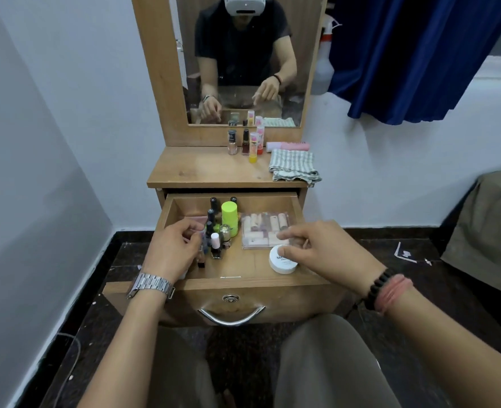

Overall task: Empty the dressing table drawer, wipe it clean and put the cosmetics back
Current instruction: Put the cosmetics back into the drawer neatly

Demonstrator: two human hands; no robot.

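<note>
Both hands reach into the open drawer (255,266): left hand (172,251) curled around small bottles (214,242) at its left side, grip hidden; right hand (320,250) pinches a white jar (281,260). Behind the jar lies a clear lipstick case (265,231), contents blurred.

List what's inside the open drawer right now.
Inside the drawer: a cluster of nail polish bottles, a lime-capped bottle, a clear case of lipsticks, a white round jar. The left hand hides the near-left corner; the right hand covers part of the jar.
</note>
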